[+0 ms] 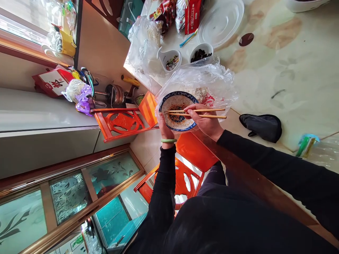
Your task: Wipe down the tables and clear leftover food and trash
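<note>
A blue-rimmed bowl (169, 100) is tilted toward me at the table's edge, with reddish-brown sauce smeared over its inside. My left hand (165, 127) grips its near left rim, a green bangle on the wrist. In my right hand (202, 118) is a pair of chopsticks (212, 115), closed between the fingers, their tips down in the bowl. Just behind the bowl lies a clear plastic bag (185, 79) with a pale crumbly heap (200, 93) on it. Beyond stand a small white spouted bowl (171, 58) of mixed seasonings and a white bowl (201, 53) of dark pieces.
A translucent lid (221, 21) and red food packets (192, 16) lie at the back of the table (296, 81). A dark oven mitt (262, 127) and a clear plastic container (324, 151) are on the right. Orange chairs (122, 121) stand left and below.
</note>
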{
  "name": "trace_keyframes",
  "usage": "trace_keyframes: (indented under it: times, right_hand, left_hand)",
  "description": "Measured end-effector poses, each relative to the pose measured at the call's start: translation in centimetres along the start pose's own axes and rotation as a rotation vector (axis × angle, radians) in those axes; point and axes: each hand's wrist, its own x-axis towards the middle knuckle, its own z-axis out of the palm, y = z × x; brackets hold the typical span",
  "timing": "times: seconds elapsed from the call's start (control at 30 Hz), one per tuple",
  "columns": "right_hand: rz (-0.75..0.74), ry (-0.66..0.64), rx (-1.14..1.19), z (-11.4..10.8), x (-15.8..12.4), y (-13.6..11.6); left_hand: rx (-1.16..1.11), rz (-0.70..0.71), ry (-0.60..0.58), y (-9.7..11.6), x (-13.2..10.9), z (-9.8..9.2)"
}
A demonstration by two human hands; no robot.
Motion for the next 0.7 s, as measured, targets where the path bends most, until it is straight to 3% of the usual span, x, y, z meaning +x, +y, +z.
trace_keyframes:
  times: [0.13,0.27,0.43,0.5,0.63,0.7]
  right_hand:
    - [-0.08,0.087,-0.136,-0.3,-0.2,0.5]
    - [-0.129,0.022,-0.192,-0.5,0.0,0.9]
    - [-0.194,0.128,-0.389,-1.9,0.5,0.9]
    - [-0.129,0.111,-0.319,-1.7,0.2,0.5]
    - [0.155,0.009,0.079,0.0,-0.7,-0.8]
    - [0.259,-0.023,0.164,0.2,-0.9,-1.4]
  left_hand:
    - [-0.008,0.053,0.023,-0.2,0.1,-0.2]
    - [0.021,0.041,0.049,-0.7,0.2,-0.4]
    - [0.007,0.087,0.068,-0.8,0.2,-0.7]
    - [0.023,0.072,0.074,-0.5,0.0,-0.7]
    - [0.036,0.033,0.064,0.1,-0.3,-0.2]
    - [0.005,0.035,0.049,0.2,-0.3,-0.2]
